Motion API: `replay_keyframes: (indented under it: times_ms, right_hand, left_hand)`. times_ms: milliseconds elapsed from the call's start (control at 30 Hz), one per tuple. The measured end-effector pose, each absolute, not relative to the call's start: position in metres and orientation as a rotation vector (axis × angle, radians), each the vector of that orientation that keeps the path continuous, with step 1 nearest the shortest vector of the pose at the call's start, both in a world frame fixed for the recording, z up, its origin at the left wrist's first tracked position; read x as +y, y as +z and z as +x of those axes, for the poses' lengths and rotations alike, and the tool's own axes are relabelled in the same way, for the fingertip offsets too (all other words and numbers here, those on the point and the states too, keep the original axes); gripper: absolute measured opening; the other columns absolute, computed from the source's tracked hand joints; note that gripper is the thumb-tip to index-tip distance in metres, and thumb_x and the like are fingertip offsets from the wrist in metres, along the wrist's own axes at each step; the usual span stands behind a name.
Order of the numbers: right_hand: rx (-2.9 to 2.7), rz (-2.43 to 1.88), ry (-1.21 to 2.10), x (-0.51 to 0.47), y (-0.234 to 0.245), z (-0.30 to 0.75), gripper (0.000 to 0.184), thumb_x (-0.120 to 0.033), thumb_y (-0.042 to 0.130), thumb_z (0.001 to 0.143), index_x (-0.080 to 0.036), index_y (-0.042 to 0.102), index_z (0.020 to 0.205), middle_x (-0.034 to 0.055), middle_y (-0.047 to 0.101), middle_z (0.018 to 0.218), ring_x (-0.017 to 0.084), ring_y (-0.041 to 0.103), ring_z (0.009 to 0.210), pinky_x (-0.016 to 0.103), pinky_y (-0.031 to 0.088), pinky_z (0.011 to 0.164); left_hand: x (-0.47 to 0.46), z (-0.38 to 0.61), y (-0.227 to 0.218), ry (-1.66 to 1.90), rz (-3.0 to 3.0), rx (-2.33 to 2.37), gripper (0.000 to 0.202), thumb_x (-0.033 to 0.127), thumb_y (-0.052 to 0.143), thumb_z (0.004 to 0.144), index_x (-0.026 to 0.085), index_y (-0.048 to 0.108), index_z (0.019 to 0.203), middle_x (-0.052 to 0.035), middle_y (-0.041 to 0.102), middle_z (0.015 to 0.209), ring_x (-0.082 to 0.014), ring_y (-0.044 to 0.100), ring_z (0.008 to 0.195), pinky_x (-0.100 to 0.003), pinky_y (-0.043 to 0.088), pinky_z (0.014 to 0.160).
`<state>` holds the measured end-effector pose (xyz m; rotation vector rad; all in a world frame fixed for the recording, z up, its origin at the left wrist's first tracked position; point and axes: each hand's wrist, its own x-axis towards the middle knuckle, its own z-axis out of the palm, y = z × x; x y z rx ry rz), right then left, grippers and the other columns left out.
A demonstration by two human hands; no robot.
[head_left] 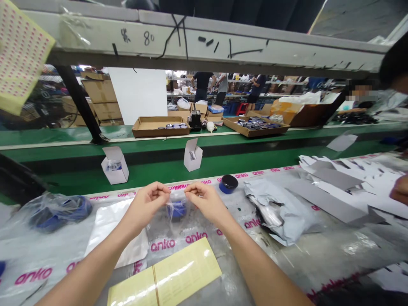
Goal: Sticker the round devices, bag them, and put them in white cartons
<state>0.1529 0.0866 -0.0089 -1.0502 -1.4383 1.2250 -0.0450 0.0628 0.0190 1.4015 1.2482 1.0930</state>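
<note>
Between my two hands a clear plastic bag (pixel 176 221) hangs over the table with a blue round item (pixel 177 209) inside it. My left hand (pixel 152 199) pinches the bag's top edge on the left. On the other side, my right hand (pixel 204 199) pinches the same edge, fingers closed. A round blue container with a black top (pixel 228 184) stands right of my right hand. Under my left wrist lies a stack of white flat bags (pixel 111 225). Nearer to me is a yellow sheet of labels (pixel 178 272) with a rubber band round it.
Two small white boxes (pixel 115 168) (pixel 193 156) stand open on the green conveyor (pixel 153 157). Right of me lie a torn grey bag (pixel 283 212) and flattened white cartons (pixel 334 187). Blue items in plastic (pixel 60 212) lie left. Cardboard trays (pixel 161 126) and a shelf beam (pixel 204 40) are ahead. Another person's hand (pixel 400 189) is far right.
</note>
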Motion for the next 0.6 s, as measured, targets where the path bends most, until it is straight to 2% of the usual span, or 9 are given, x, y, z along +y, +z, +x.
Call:
replay_keyframes:
  times_ms: [33,100,133,167,267,367,467,533,600]
  right_hand:
    - [-1.487,-1.059,1.220,0.085,-0.010,0.154,0.024,-0.034,0.079,0.072,-0.022,0.072,0.092,0.0000,0.068,0.086,0.014,0.058,0.068,0.028,0.050,0.063]
    - [-1.664,-1.082,1.193,0.079,-0.013,0.154,0.059,-0.037,0.090,0.062,-0.026,0.070,0.116,0.0019,0.069,0.102,0.016,0.061,0.075,0.031,0.054,0.068]
    - [-1.791,-1.096,1.164,0.075,-0.014,0.153,0.072,-0.037,0.094,0.056,-0.028,0.067,0.122,0.0022,0.068,0.106,0.018,0.063,0.079,0.033,0.054,0.071]
    - [-1.928,-1.109,1.126,0.072,-0.015,0.152,0.076,-0.038,0.096,0.054,-0.029,0.067,0.124,0.0024,0.067,0.106,0.021,0.064,0.084,0.034,0.055,0.075]
    - [-2.194,-1.132,1.000,0.064,-0.013,0.149,0.057,-0.036,0.092,0.064,-0.029,0.070,0.116,0.0035,0.066,0.105,0.027,0.065,0.095,0.038,0.052,0.082]
    - [-2.198,-1.171,0.928,0.065,-0.006,0.158,0.050,-0.026,0.087,0.068,-0.029,0.067,0.114,0.0033,0.067,0.106,0.026,0.066,0.093,0.037,0.051,0.080]
    - [-2.124,-1.313,0.867,0.075,0.000,0.177,0.044,-0.021,0.080,0.071,-0.027,0.063,0.110,0.0033,0.068,0.107,0.026,0.065,0.093,0.037,0.049,0.080]
    - [-2.063,-1.408,0.777,0.083,0.000,0.188,0.040,-0.020,0.076,0.074,-0.026,0.060,0.111,0.0040,0.067,0.111,0.027,0.065,0.098,0.039,0.048,0.084]
    - [-1.967,-1.477,0.670,0.091,-0.002,0.197,0.039,-0.022,0.072,0.077,-0.027,0.058,0.113,0.0052,0.065,0.115,0.028,0.064,0.103,0.040,0.048,0.087]
  left_hand:
    - [0.061,-0.044,0.020,1.066,1.448,1.239,0.022,0.038,0.074,0.076,0.018,0.069,0.084,-0.0005,0.065,0.072,-0.0147,0.061,0.068,-0.027,0.049,0.066]
    - [0.055,-0.042,0.025,1.013,1.521,1.199,0.023,0.040,0.073,0.079,0.020,0.070,0.089,-0.0008,0.066,0.073,-0.0156,0.062,0.068,-0.027,0.049,0.066]
    - [0.053,-0.042,0.029,0.978,1.545,1.167,0.024,0.041,0.073,0.080,0.021,0.070,0.093,-0.0012,0.067,0.073,-0.0168,0.063,0.069,-0.028,0.050,0.066]
    - [0.052,-0.043,0.032,0.939,1.560,1.134,0.027,0.043,0.072,0.081,0.021,0.070,0.097,-0.0018,0.068,0.073,-0.0182,0.065,0.070,-0.030,0.052,0.067]
    - [0.061,-0.049,0.040,0.907,1.561,1.116,0.035,0.049,0.073,0.082,0.022,0.068,0.105,-0.0027,0.069,0.070,-0.0220,0.069,0.072,-0.033,0.055,0.070]
    - [0.097,-0.047,0.035,1.065,1.523,1.250,0.042,0.053,0.075,0.079,0.019,0.066,0.103,-0.0025,0.068,0.071,-0.0221,0.069,0.073,-0.035,0.056,0.072]
    - [0.151,-0.027,0.017,1.168,1.488,1.383,0.063,0.045,0.087,0.065,0.017,0.062,0.115,-0.0116,0.069,0.105,-0.0294,0.068,0.101,-0.042,0.055,0.086]
    - [0.188,-0.006,0.003,1.208,1.486,1.403,0.083,0.034,0.094,0.055,0.017,0.057,0.127,-0.0193,0.061,0.129,-0.0367,0.056,0.126,-0.048,0.048,0.100]
    - [0.219,0.015,-0.007,1.240,1.499,1.352,0.099,0.025,0.097,0.048,0.017,0.050,0.135,-0.0220,0.056,0.138,-0.0385,0.049,0.135,-0.050,0.043,0.108]
